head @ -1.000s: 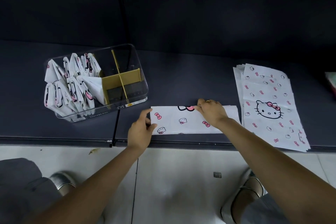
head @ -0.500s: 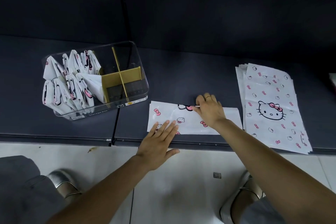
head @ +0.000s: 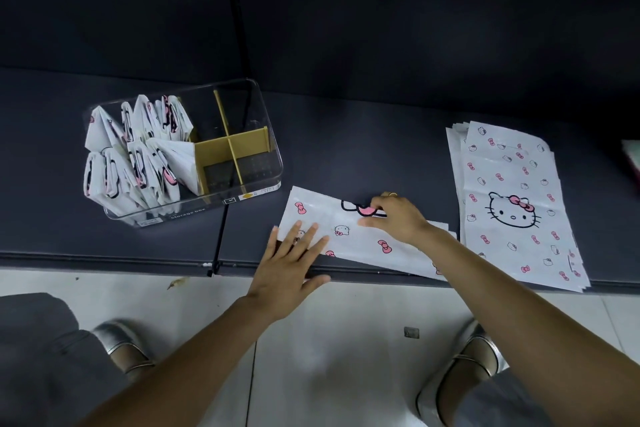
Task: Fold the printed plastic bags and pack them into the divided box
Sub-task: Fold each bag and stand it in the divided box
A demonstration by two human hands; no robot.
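A white bag printed with pink bows and cat faces (head: 349, 230) lies folded lengthwise into a strip near the front edge of the dark bench. My left hand (head: 289, 262) lies flat, fingers straight, on the strip's left end. My right hand (head: 398, 218) rests on the strip's middle, its fingertips at the upper folded edge by the pink bow. A clear divided box (head: 256, 180) with yellow partitions stands to the left; several folded bags (head: 138, 156) fill its left compartments. A stack of flat printed bags (head: 512, 204) lies at the right.
The dark bench (head: 363, 135) has a seam with a black cord (head: 221, 236) running just left of the strip. Below the bench edge is a pale tiled floor with my two silver shoes (head: 121, 347). A pink object (head: 632, 163) peeks in at the far right.
My left hand moved from the strip's left edge to lie flat on its lower left part. The strip now lies slightly skewed, and my right hand stayed on its middle.
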